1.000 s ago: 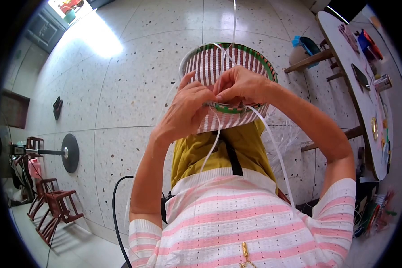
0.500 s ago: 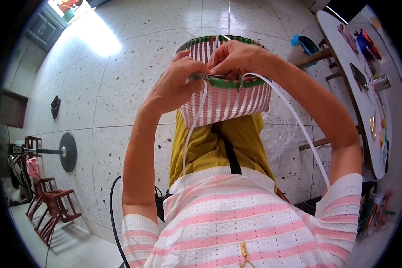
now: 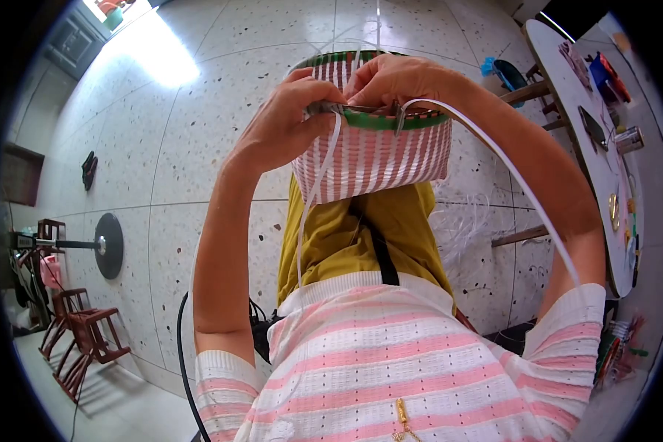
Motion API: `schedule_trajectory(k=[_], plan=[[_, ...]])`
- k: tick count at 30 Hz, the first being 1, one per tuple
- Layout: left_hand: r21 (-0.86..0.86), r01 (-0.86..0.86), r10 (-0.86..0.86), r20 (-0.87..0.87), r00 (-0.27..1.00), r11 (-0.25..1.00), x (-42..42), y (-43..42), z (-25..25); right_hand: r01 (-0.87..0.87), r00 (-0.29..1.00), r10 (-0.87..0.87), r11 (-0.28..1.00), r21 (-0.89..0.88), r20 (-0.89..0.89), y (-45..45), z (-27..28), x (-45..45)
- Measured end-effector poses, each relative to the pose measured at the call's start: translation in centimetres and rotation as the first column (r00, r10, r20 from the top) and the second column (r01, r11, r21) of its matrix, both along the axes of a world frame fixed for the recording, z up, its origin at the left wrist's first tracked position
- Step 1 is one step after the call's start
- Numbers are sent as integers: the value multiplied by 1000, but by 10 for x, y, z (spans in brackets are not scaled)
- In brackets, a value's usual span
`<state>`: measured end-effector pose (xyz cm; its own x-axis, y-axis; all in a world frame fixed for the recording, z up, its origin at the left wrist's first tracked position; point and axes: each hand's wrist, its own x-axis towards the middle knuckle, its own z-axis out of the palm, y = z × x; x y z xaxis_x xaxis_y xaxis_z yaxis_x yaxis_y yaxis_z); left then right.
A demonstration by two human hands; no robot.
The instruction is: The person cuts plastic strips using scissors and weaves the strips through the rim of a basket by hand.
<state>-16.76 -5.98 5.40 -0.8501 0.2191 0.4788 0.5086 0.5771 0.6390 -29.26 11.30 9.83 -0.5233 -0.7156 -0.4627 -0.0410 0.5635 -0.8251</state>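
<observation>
A pink-and-white woven basket (image 3: 379,162) with a green rim rests at my lap, its side towards me. My left hand (image 3: 291,114) is closed on the left part of the near rim, thumb outside. Fingers of my right hand (image 3: 390,82) are pinched together just inside the same rim, touching or nearly touching my left fingertips; what they pinch is too small to name. A metal clip (image 3: 399,118) sits on the rim below my right hand. One white strip (image 3: 504,158) arches from the rim over my right forearm, and another white strip (image 3: 320,173) hangs beside my left hand.
On the right stands a long white table (image 3: 578,110) bearing a phone, a can and cloths. Loose clear strips (image 3: 460,228) lie on the floor beside my knee. Brown chairs (image 3: 96,331) and a round black base (image 3: 109,245) are at the left.
The basket has tipped more upright and moved away from my body, with both hands going along on its rim. The right white strip now bows out wider over my right arm.
</observation>
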Motion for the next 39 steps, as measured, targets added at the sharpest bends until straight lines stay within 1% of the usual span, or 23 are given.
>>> schedule_trajectory(k=[6, 7, 9, 11, 13, 15, 17, 19, 21, 23, 25, 27, 28, 29, 30, 31, 32, 33, 34, 35, 36, 38, 39], plan=[[-51, -16, 19, 50, 999, 999, 1, 5, 5, -114, 992, 113, 993, 20, 58, 2, -3, -11], [-60, -20, 22, 31, 999, 998, 2, 6, 6, -114, 992, 112, 993, 20, 58, 4, -5, -11], [-69, -22, 23, 12, 1000, 997, 1, 7, 6, -67, 981, 78, 995, -67, 176, 8, -5, -8], [-37, -1, 0, -34, 999, 999, 0, 8, 3, -53, 981, 64, 997, -62, 183, 10, -7, -7], [-68, -7, 7, -7, 1000, 998, 2, 8, 4, -39, 981, 49, 998, -58, 190, 13, -9, -7], [-100, -13, 14, 15, 1000, 995, 4, 9, 5, -79, 928, 115, 990, -114, 355, 17, -10, -8], [-54, -32, 35, 44, 998, 998, 6, 12, 0, -71, 929, 116, 988, -139, 352, 18, -16, -10], [-17, -29, 30, 66, 997, 999, 10, 15, -3, -62, 916, 97, 993, -101, 390, 19, -18, -9], [19, -27, 25, 89, 996, 999, 13, 16, -6, -41, 919, 81, 993, -110, 387, 19, -22, -8], [-28, -29, 30, 38, 999, 999, 15, 17, -9, -112, 912, 151, 986, -124, 382, 19, -26, -7], [-19, -47, 49, 64, 997, 999, 20, 21, -14, -117, 919, 142, 989, -89, 368, 20, -30, -4], [-11, -22, 23, 47, 999, 1000, 26, 26, -16, -184, 899, 199, 980, -76, 389, 23, -31, 0], [-15, -27, 27, 29, 999, 1000, 29, 28, -20, -213, 933, 206, 977, -11, 296, 24, -32, 3], [-17, -21, 22, 25, 999, 1000, 31, 29, -23, -207, 935, 202, 978, -13, 292, 27, -24, 9], [-5, -21, 21, 24, 999, 1000, 32, 30, -25, -305, 942, 322, 939, 161, -96, 29, -9, 18], [8, -22, 22, 23, 999, 1000, 33, 30, -27, -316, 773, 457, 879, 358, -441, 32, -1, 28], [-28, -30, 30, 0, 1000, 999, 34, 31, -28, -256, 598, 266, 957, 134, -756, 48, -13, 34], [-27, -28, 28, -4, 1000, 999, 33, 30, -29, -253, 595, 265, 958, 136, -759, 56, -8, 50], [-29, -24, 24, -7, 1000, 999, 31, 30, -31, -197, 608, 48, 976, -92, -792, 63, 1, 70], [-31, -22, 21, -12, 1000, 999, 30, 30, -32, -143, 608, -169, 938, -317, -776, 68, 5, 86], [-29, -25, 24, -17, 1000, 999, 27, 31, -32, -147, 605, -166, 938, -314, -779, 72, 1, 99], [8, -27, 28, -87, 996, 1000, 23, 37, -34, -248, 394, -96, 947, -206, -914, 78, -19, 117], [8, -20, 21, -88, 996, 1000, 22, 38, -34, -242, 393, -99, 948, -206, -914, 78, -30, 116]])
